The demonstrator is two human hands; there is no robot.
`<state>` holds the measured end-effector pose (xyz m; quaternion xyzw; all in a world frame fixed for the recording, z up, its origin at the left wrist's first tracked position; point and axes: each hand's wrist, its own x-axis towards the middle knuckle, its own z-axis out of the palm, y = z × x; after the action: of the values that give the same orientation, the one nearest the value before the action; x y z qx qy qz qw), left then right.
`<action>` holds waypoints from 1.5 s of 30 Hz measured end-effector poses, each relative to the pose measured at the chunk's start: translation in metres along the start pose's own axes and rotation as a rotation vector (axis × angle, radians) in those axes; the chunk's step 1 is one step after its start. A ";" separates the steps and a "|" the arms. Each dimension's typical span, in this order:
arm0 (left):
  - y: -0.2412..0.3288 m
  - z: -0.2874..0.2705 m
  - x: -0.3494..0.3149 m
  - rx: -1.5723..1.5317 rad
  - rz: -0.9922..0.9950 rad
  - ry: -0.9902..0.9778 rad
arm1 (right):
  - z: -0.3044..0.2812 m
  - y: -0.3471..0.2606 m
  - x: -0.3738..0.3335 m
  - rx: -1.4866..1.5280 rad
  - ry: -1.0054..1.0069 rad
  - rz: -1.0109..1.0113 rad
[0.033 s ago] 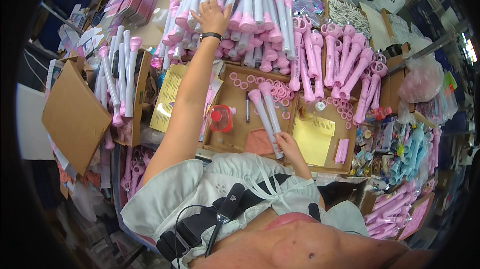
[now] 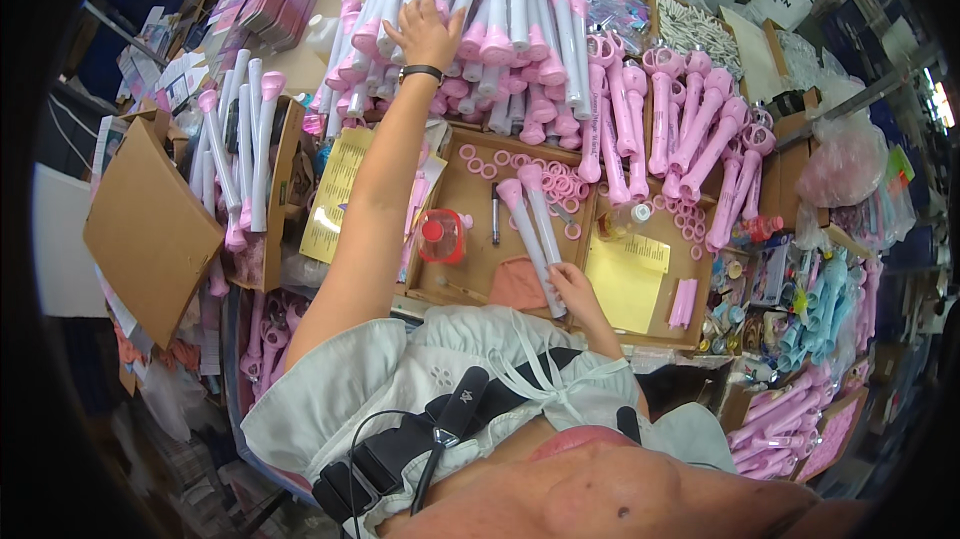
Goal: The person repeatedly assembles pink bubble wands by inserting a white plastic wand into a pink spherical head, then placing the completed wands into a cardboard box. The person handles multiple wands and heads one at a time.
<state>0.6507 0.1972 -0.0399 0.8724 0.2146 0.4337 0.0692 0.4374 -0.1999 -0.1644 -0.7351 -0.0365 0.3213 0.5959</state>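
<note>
My left hand (image 2: pixel 425 36) reaches to the far pile of white tubes with pink ends (image 2: pixel 497 9). Its fingers are spread over the tubes, and I see none clasped in them. Over the open cardboard tray (image 2: pixel 455 201), my right hand (image 2: pixel 577 291) grips two white tubes with pink ends (image 2: pixel 527 234) side by side near their lower ends. Their pink ends point away from me, towards a heap of pink rings (image 2: pixel 560 184). A black marker (image 2: pixel 495 214) and a folded orange cloth (image 2: pixel 517 282) lie left of the held tubes.
A red-capped bottle (image 2: pixel 437 236) stands in the tray's left part. Yellow paper (image 2: pixel 625 282) lies on the right. Pink wand-like handles (image 2: pixel 700 119) are stacked at the far right. An upright cardboard box (image 2: pixel 285 194) holds more tubes at the left.
</note>
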 end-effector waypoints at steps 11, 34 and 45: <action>-0.041 -0.221 -0.157 -0.271 0.055 -0.136 | 0.016 0.033 0.012 -0.912 0.276 -0.129; 0.055 -0.310 -0.243 -1.997 -0.746 -0.420 | -0.026 -0.048 -0.084 0.283 -0.600 -0.138; 0.072 -0.310 -0.247 -1.695 -0.696 -0.229 | -0.028 -0.040 -0.081 0.765 -0.888 0.543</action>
<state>0.2981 0.0050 -0.0075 0.4540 0.0673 0.3116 0.8320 0.4006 -0.2473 -0.0909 -0.2510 0.0247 0.7244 0.6415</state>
